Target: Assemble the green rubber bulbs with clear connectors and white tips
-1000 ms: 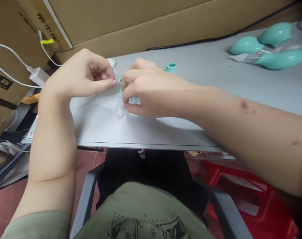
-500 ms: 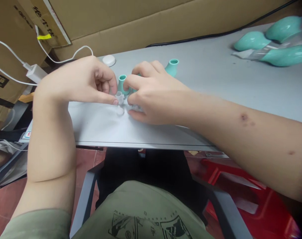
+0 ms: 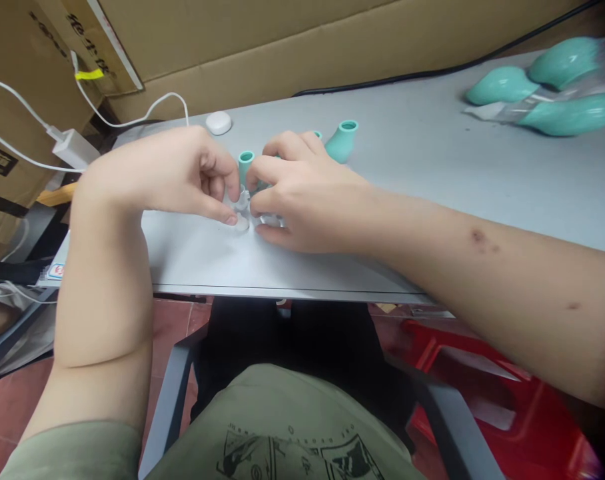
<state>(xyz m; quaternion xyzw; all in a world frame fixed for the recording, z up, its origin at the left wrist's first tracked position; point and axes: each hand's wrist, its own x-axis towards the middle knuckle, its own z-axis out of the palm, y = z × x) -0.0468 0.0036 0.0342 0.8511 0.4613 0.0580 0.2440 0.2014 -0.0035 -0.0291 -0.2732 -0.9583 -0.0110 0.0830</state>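
Note:
My left hand (image 3: 215, 180) is bent at the wrist. Its thumb and index finger are apart, close to a small clear plastic cup-shaped piece (image 3: 242, 198). The thumb tip is beside a small white round cap (image 3: 242, 224) lying on the table. My right hand (image 3: 297, 190) arches over the table with curled fingers around clear plastic pieces (image 3: 271, 219), mostly hidden under it. Just behind the fingers stands a teal bulb with an open neck (image 3: 245, 163). Another teal open-necked bulb (image 3: 341, 141) is beyond my right hand, with one more partly hidden there.
A white rounded case (image 3: 218, 123) lies at the table's back left. Teal bulbs with clear tubes (image 3: 557, 93) lie at the far right. Cardboard (image 3: 242, 53) walls the back, with a black cable (image 3: 382, 81) along it. A white charger (image 3: 75, 148) hangs at left; a red plastic stool (image 3: 537, 400) is below right.
My left hand has shifted slightly down and right, and its thumb has moved away from the clear piece toward the white cap. The right hand stays nearly in place.

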